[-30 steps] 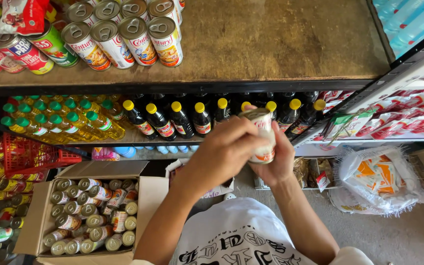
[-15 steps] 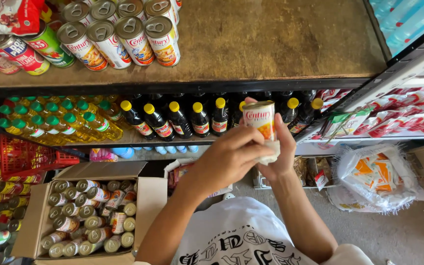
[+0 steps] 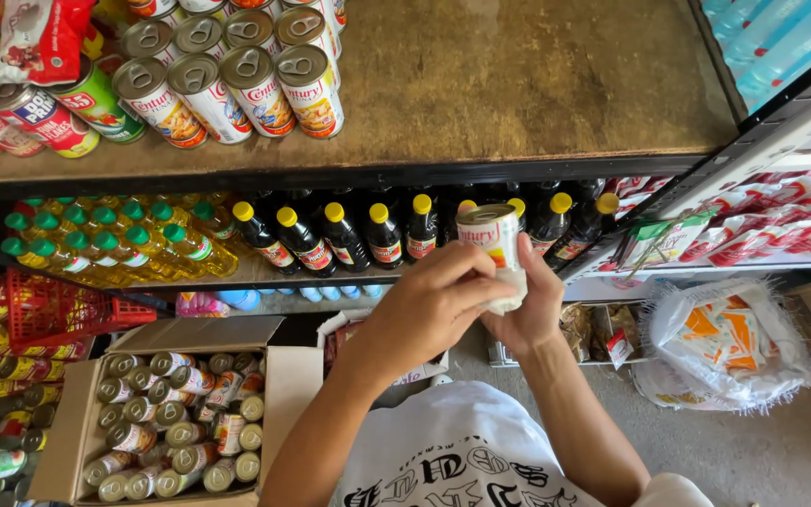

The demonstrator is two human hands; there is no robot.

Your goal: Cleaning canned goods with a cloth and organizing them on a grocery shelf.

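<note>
Fingers [image 3: 469, 282] of both hands, left hand [image 3: 429, 310] and right hand [image 3: 529, 314], wrap one can [image 3: 492, 242] mid-frame, held upright below the top shelf [image 3: 537, 84]. Eight yellow-capped dark bottles [image 3: 344, 237] line up behind; one open box [image 3: 175, 422] of cans sits lower left.

A: The can [image 3: 493, 246] at centre, how much shows?
B: Only the top; the left hand [image 3: 429, 310] and right hand [image 3: 526, 314] cover its lower half.
A: Eleven o'clock?
B: The shelf cans [image 3: 237, 70] run off the top edge.
A: Seven o'clock?
B: The carton [image 3: 68, 432] is cut by the bottom edge.
</note>
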